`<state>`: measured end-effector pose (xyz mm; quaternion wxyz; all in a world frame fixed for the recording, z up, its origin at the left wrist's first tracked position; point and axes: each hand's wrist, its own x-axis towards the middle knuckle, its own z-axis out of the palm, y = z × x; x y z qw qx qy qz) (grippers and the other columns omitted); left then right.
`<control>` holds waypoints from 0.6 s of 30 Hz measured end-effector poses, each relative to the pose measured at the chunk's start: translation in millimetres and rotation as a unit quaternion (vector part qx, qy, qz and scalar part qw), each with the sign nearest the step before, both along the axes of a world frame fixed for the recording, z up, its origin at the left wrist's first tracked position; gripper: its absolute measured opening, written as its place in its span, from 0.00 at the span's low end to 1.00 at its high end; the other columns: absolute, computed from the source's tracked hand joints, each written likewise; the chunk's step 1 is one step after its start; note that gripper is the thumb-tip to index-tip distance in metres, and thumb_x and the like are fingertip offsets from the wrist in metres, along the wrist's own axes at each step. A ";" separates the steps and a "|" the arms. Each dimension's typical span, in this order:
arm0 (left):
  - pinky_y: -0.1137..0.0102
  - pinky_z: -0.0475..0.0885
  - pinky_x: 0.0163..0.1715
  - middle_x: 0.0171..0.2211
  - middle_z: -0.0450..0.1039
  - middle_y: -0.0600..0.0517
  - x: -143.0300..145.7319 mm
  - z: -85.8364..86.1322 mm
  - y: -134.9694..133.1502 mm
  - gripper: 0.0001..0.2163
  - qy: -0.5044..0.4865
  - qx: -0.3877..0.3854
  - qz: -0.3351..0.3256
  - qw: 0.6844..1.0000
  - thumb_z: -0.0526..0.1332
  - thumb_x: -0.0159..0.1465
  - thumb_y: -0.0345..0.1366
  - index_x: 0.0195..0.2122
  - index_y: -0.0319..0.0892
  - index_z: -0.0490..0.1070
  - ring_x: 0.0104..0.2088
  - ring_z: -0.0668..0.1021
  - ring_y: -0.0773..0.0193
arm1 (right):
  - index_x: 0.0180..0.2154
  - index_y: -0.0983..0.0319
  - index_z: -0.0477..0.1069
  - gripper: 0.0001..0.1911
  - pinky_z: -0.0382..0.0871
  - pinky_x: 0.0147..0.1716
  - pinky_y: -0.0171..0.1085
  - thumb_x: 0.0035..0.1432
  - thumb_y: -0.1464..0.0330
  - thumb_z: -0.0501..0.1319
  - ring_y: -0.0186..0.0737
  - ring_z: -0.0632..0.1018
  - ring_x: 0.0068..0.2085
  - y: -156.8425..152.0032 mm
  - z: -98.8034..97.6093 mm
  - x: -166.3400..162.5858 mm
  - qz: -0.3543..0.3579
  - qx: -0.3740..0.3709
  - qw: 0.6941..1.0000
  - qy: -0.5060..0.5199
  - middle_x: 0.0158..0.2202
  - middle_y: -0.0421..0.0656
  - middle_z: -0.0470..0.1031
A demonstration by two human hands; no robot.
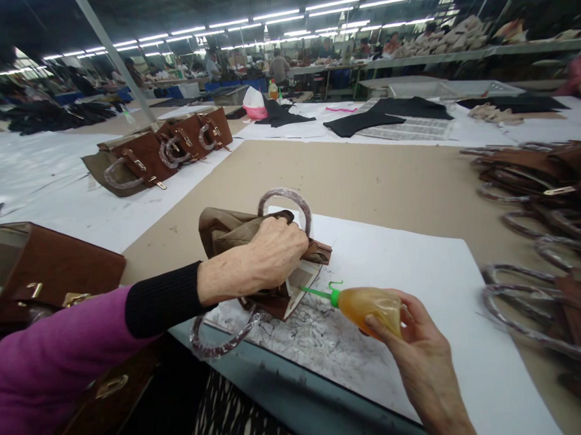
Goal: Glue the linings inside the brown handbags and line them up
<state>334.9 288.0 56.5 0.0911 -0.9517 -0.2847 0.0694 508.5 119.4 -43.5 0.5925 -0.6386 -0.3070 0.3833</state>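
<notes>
A brown handbag with wrapped handles lies on a white board at the table's near edge. My left hand is closed over the bag's top, gripping it beside the upper handle. My right hand is wrapped around a soft amber glue bottle. Its green nozzle points left and touches the pale inner flap of the bag. Dried glue streaks mark the board below the bag.
A brown bag with gold buckles stands at my left. Several more brown bags sit in a row at the back left, and a stack of others fills the right edge. Black fabric pieces lie farther back. People work in the distance.
</notes>
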 end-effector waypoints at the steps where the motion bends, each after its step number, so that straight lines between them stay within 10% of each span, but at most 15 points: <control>1: 0.63 0.64 0.29 0.33 0.73 0.44 -0.3 0.3 -0.2 0.07 0.001 0.004 -0.005 1.000 0.54 0.63 0.29 0.34 0.36 0.71 0.32 0.74 0.56 | 0.44 0.59 0.68 0.28 0.75 0.38 0.38 0.44 0.55 0.73 0.48 0.77 0.39 -1.7 -0.2 -0.1 0.004 0.000 1.000 0.005 0.41 0.43 0.76; 18: 0.65 0.64 0.29 0.32 0.73 0.43 0.0 0.5 -0.2 0.06 0.016 0.011 0.002 1.000 0.56 0.63 0.32 0.33 0.37 0.71 0.32 0.75 0.57 | 0.42 0.61 0.74 0.25 0.73 0.26 0.36 0.43 0.56 0.74 0.48 0.76 0.37 -9.0 1.4 -14.9 -0.001 -0.044 0.970 0.238 0.40 0.47 0.76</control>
